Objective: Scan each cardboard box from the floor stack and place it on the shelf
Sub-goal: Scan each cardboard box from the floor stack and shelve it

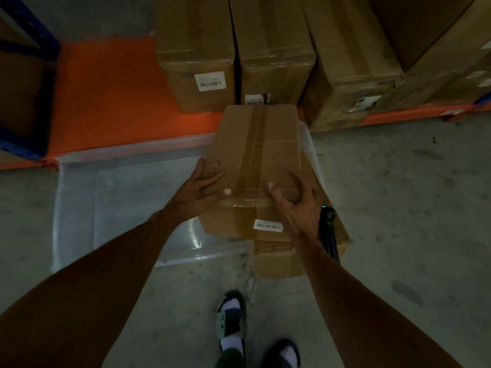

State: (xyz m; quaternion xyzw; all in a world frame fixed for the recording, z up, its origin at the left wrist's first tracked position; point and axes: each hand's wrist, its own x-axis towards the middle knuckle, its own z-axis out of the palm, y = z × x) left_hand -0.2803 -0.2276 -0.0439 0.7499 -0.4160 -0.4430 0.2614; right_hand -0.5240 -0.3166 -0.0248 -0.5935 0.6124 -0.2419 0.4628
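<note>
I hold a taped cardboard box (255, 158) in front of me, above the floor, with a white barcode label (267, 225) on its near face. My left hand (202, 188) grips the box's near left corner, thumb on top. My right hand (297, 205) grips the near right corner, thumb on top and fingers round the side. Under it another cardboard box (281, 258) of the floor stack lies on the concrete. A dark scanner-like object (329, 229) shows to the right of that box, partly hidden by my right wrist. The orange shelf (111, 102) lies just beyond.
Several labelled cardboard boxes (196, 54) stand in a row on the shelf, with bare orange decking to their left. A clear plastic bin (127, 203) sits on the floor at the left. A blue rack upright (24, 75) stands far left. My feet (233, 328) are at the bottom.
</note>
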